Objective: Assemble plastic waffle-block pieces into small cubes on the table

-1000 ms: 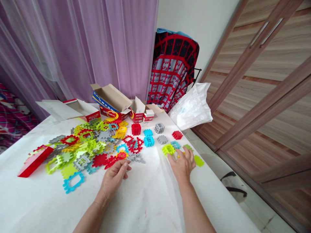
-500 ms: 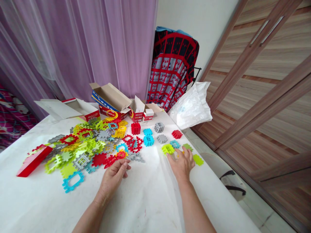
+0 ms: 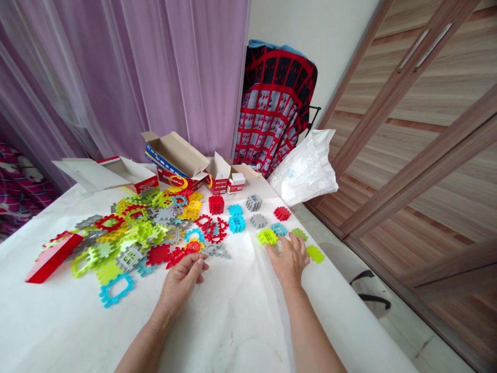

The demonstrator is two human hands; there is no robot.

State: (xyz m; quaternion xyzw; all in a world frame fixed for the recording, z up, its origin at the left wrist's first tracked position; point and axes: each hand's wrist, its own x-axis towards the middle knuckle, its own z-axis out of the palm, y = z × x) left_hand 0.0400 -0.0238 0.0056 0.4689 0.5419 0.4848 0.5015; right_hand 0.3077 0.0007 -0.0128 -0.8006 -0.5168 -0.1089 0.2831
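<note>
My left hand (image 3: 186,275) rests on the white table with its fingers curled in, thumb against the index finger; I see nothing in it. Just beyond its fingertips are a grey toothed plastic building piece (image 3: 217,251) and a red one (image 3: 193,246). My right hand (image 3: 288,260) is spread low over the table, palm down. Near its thumb stands a lime-green block (image 3: 267,237) built of toothed pieces. Close to its fingers lie a blue piece (image 3: 278,229) and flat green pieces (image 3: 315,254). What lies beneath the palm is hidden.
A heap of mixed building pieces (image 3: 135,228) covers the left of the table, beside a red box piece (image 3: 54,258). Red (image 3: 216,204), blue (image 3: 236,224) and grey (image 3: 253,202) blocks stand mid-table. Open cartons (image 3: 176,155) line the back; a white bag (image 3: 305,168) hangs at the far corner.
The right hand has shifted very slightly, and a bit of yellow seen among its fingers before is now hidden. The left hand stays put. The view has moved a little.
</note>
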